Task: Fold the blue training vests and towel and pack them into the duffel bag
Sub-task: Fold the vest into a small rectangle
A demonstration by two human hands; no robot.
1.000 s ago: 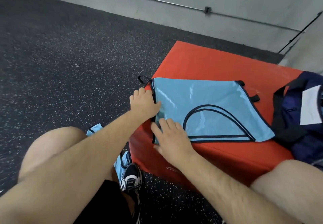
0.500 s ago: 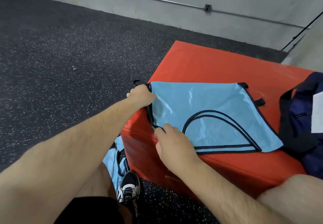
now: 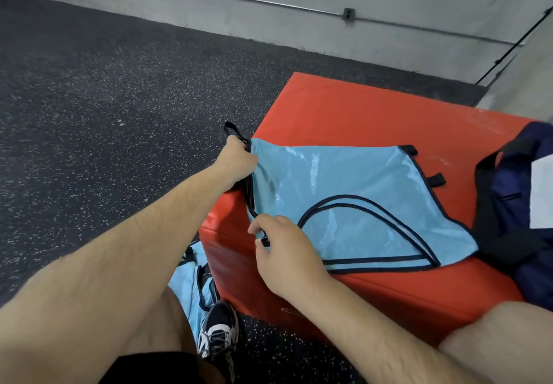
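The navy duffel bag (image 3: 508, 204) sits at the right end of the red padded block (image 3: 359, 114), with a black strap draped across it. The frame's right edge cuts it off. A white patch (image 3: 541, 195) shows on it, but whether that is something packed inside or part of the bag cannot be told, nor can anything else about its contents.

One blue vest (image 3: 344, 180) with black trim lies flat on the block, spread from the left edge across to the bag, where its near right corner meets the strap. The hands are apart, each clamped on the vest's left side. The left hand (image 3: 238, 160) has its fingers curled round the far left corner at the block's left edge, and a black loop (image 3: 232, 129) sticks up above its knuckles. The right hand (image 3: 284, 252) pinches the black trim at the near left corner, close to the block's near edge.

A second blue vest (image 3: 191, 297) lies crumpled on the speckled floor (image 3: 104, 99) against the block's left side, partly hidden behind the person's leg and just beside a black-and-white shoe (image 3: 220, 335).
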